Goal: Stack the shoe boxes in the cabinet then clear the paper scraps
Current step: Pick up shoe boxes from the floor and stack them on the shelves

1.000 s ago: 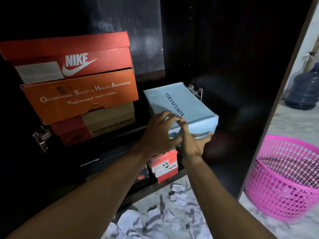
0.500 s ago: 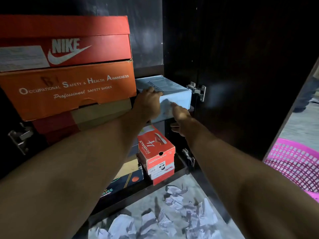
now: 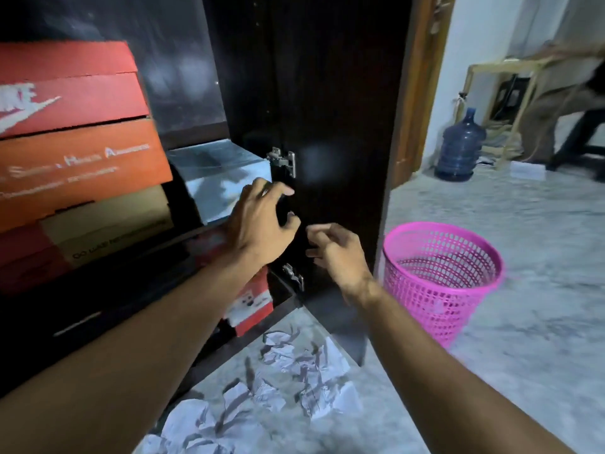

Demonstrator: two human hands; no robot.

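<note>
The light blue shoe box (image 3: pixel 217 178) rests on the dark cabinet's upper shelf (image 3: pixel 193 231), beside a stack made of a red Nike box (image 3: pixel 72 90), an orange safety-shoe box (image 3: pixel 82 165) and a tan box (image 3: pixel 108 224). My left hand (image 3: pixel 262 224) hovers just in front of the blue box, fingers curled apart, holding nothing. My right hand (image 3: pixel 337 253) is lower and to the right, loosely open and empty, in front of the cabinet door (image 3: pixel 327 109). A small red and white box (image 3: pixel 252 301) sits on the lower shelf. Crumpled paper scraps (image 3: pixel 288 378) lie on the floor.
A pink mesh basket (image 3: pixel 442 276) stands on the marble floor to the right of the open door. Farther back are a blue water jug (image 3: pixel 460 147), a wooden frame (image 3: pixel 501 103) and a moving person (image 3: pixel 563 103). Metal hinges (image 3: pixel 283 160) stick out from the door.
The blue box went from my hands onto the upper shelf. Both hands have let it go and drawn back towards me and to the right.
</note>
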